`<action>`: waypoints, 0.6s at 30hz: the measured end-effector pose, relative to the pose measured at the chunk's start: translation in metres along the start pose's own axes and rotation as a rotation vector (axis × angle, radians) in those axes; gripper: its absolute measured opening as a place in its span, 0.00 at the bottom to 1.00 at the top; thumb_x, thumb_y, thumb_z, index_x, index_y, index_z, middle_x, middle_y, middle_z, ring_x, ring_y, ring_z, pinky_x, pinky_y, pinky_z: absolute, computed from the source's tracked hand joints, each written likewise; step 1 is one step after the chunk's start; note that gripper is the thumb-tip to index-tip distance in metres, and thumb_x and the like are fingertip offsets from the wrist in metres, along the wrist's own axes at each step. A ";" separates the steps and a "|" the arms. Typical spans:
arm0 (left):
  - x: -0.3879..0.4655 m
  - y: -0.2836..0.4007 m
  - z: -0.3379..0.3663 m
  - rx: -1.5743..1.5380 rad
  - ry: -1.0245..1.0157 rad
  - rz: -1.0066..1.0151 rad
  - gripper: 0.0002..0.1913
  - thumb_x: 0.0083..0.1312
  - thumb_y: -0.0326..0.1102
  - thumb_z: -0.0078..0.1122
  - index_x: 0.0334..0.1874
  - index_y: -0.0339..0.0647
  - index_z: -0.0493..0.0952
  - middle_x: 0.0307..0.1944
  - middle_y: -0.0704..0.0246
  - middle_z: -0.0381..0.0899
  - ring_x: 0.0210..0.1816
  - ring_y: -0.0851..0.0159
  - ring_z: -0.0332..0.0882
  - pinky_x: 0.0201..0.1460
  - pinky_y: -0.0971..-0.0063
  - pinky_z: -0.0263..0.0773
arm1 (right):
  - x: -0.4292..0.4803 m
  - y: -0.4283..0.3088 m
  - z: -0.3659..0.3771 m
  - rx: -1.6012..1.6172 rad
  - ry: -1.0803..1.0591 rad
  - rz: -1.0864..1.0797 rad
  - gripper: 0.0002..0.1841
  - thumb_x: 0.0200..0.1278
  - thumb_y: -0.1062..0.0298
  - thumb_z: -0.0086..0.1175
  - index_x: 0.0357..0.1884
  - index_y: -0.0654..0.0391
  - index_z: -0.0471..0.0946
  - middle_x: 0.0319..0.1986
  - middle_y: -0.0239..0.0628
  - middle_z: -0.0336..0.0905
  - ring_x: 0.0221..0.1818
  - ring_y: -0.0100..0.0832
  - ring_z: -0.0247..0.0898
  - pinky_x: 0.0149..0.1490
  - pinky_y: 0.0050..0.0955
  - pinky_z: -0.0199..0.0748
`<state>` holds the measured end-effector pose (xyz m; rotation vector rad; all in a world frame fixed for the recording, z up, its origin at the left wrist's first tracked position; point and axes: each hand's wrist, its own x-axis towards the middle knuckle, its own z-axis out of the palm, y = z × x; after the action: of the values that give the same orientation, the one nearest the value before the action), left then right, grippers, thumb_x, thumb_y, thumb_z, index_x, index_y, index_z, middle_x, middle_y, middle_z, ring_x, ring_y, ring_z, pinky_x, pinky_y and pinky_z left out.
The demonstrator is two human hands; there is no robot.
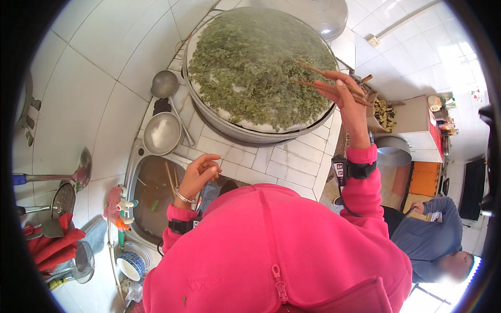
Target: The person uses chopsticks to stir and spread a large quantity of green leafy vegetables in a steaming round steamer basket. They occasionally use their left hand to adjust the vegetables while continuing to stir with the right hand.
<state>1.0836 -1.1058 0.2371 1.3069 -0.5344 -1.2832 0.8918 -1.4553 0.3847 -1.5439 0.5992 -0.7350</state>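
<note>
My right hand (344, 94) holds a pair of wooden chopsticks (313, 69), their tips in chopped leafy greens (250, 62). The greens lie spread over a white cloth in a large round metal steamer (242, 137), with haze over them. My left hand (200, 175) hangs free, fingers loosely curled and apart, between the sink and the tiled counter's front edge. A metal ladle (164, 85) and a shallow metal bowl (162, 134) stand left of the steamer.
At left, a sink (131, 207) holds murky water and sticks. Ladles (83, 168) and strainers (84, 262) hang on the wall. A large lid (313, 15) stands behind the steamer. At right are a box of dried pieces (384, 115), a metal pot (391, 152) and another person (430, 231).
</note>
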 end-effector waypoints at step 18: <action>0.079 0.036 0.008 0.417 0.324 0.583 0.36 0.60 0.33 0.66 0.71 0.38 0.61 0.64 0.58 0.65 0.58 0.62 0.70 0.60 0.69 0.68 | 0.064 0.061 0.049 0.464 0.134 -0.115 0.15 0.76 0.67 0.42 0.53 0.69 0.71 0.50 0.52 0.76 0.54 0.44 0.77 0.58 0.40 0.80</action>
<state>1.1137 -1.1874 0.2442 1.5115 -0.8993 -0.4790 0.9733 -1.4765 0.3293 -1.1116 0.4026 -0.9936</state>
